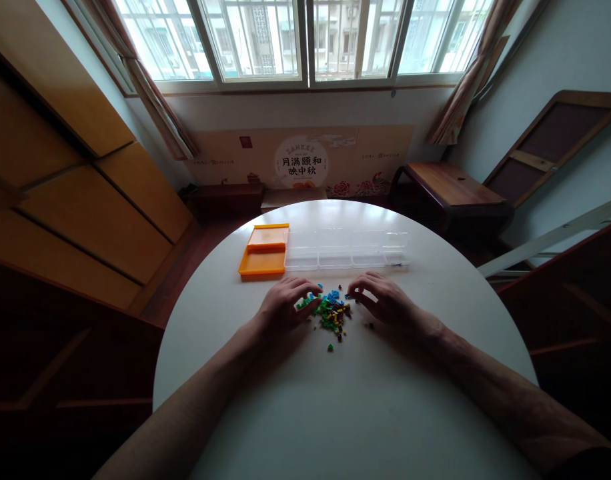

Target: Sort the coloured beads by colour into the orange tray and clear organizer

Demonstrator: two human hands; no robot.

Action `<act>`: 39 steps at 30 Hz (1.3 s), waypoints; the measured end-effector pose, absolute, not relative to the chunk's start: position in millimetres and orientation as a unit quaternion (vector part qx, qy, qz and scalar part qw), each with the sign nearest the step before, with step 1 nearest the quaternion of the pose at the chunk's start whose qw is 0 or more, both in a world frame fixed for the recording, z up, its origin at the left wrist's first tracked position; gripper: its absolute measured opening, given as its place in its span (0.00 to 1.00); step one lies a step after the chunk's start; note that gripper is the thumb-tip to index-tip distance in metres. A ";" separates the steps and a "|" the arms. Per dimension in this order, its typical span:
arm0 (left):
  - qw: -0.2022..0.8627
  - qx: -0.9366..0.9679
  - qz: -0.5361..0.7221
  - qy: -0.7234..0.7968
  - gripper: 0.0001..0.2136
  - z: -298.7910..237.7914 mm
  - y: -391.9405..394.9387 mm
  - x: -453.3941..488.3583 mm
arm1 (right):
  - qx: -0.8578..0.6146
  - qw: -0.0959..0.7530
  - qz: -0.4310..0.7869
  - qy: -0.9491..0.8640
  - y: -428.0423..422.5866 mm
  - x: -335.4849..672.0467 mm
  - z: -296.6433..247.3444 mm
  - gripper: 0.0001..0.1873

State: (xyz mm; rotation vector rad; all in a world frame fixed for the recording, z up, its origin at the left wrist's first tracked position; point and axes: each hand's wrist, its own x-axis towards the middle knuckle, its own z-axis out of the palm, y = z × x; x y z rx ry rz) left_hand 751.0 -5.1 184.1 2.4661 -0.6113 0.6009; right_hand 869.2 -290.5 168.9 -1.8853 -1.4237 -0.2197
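Note:
A small heap of tiny building bricks [330,313], in green, blue, yellow and dark brown, lies on the white round table. My left hand [288,303] rests at the heap's left side, its thumb and curved forefinger apart around some green and blue pieces. On the other side, my right hand [383,297] has bent fingers, with a gap between thumb and forefinger; a few small pieces lie by their tips. No brick is visibly gripped in either hand. One green brick [330,348] sits apart, nearer to me.
Behind the hands stand an open orange case [262,272] and a clear plastic compartment box [335,261], with something small and dark in its right end compartment. The white table [305,413] has a curved edge. A wooden side table [453,183] stands beyond, at the right.

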 end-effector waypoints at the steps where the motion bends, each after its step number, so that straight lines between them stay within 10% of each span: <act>1: 0.262 0.912 0.226 -0.221 0.06 183.9 -7.2 750.8 | -0.735 0.375 -0.091 -0.558 -289.8 868.1 169.5 0.05; 39: 0.235 0.941 0.104 -0.219 0.02 208.3 14.2 741.3 | -0.731 0.352 -0.091 -0.578 -290.0 870.1 164.9 0.07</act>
